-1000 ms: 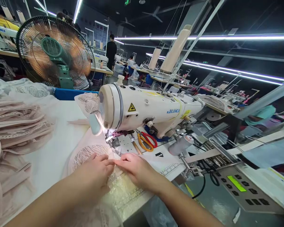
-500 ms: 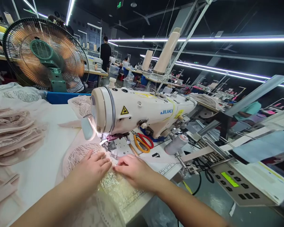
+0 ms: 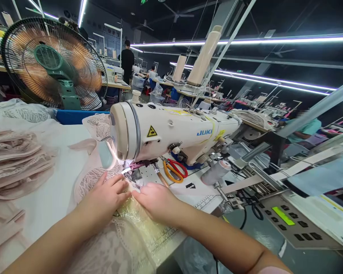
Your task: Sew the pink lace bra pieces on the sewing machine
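Pale pink lace [image 3: 93, 179], sheer and web-patterned, lies beneath your hands at the machine's [image 3: 171, 131] lit end. Your left hand [image 3: 108, 196] rests on it, fingers bent; your right hand [image 3: 157, 201] curls at its edge. I can't tell whether either pinches it. Beyond, a blue bin [image 3: 82, 117] hides its inside; farther off, a clear bag [image 3: 157, 90] bulges above a tub [image 3: 156, 99].

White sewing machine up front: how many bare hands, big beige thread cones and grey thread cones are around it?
Bare hands: 2 (left hand, right hand)
Big beige thread cones: 2 (taller cone, shorter cone)
Grey thread cone: 1
Total: 5
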Action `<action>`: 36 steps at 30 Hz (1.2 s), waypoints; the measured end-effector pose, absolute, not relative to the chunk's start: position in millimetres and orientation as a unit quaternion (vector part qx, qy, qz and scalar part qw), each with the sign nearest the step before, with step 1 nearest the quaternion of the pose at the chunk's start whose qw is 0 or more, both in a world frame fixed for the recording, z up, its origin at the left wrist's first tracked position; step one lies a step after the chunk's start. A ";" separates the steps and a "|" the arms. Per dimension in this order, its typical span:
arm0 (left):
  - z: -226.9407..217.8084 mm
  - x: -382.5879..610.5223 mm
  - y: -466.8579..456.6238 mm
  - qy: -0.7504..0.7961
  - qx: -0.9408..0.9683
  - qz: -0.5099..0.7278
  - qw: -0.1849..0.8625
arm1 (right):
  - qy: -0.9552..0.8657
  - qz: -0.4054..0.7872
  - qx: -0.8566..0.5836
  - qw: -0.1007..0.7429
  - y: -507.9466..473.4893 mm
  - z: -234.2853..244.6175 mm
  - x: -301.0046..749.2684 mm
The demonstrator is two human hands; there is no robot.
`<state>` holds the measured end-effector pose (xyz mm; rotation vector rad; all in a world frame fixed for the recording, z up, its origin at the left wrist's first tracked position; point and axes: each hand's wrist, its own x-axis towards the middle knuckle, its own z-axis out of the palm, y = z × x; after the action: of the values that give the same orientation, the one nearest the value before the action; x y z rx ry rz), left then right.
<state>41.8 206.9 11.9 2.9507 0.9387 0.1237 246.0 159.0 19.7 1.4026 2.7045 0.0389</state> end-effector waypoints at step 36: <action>37.3 43.4 198.8 0.251 0.922 0.221 0.194 | 0.834 -0.185 0.512 -0.095 115.2 19.1 239.1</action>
<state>43.4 198.8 37.3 2.5853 0.7041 0.6209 239.1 115.2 19.1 1.7126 2.7892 -0.6195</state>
